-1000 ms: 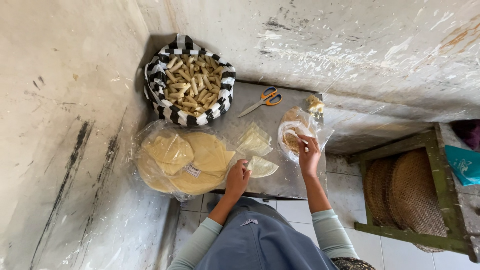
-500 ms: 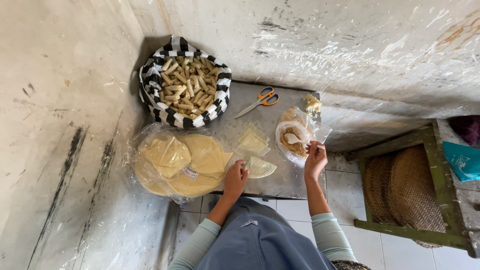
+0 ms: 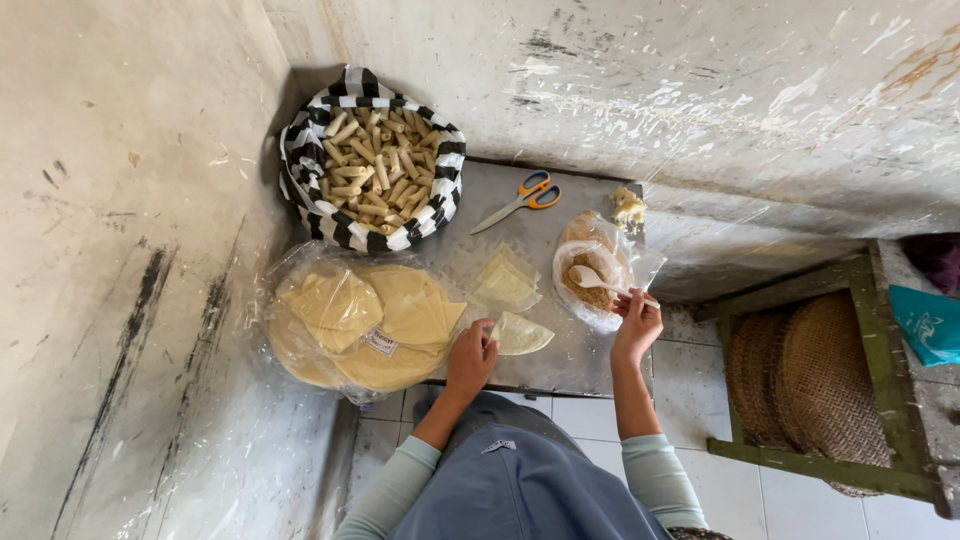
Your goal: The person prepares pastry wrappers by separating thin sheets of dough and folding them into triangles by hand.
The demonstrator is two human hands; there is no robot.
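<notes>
right hand (image 3: pixel 637 325) pinches spoon (image 3: pixel 600 283) in filling bag (image 3: pixel 590 265) | left hand (image 3: pixel 470 358) pins wrapper (image 3: pixel 520 335) at worktop (image 3: pixel 560 365) front edge | lift a level scoop, keep wrapper flat

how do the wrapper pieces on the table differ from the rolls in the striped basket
The flat pale triangular wrapper pieces lie spread thin on the grey metal table, while the pale rolled sticks are tight tubes. The wrapper pieces are few and lie loose; the rolled sticks are many, heaped in the black-and-white striped basket. The left hand touches a wrapper piece; no hand is near the rolled sticks. Both share a pale yellowish colour.
</notes>
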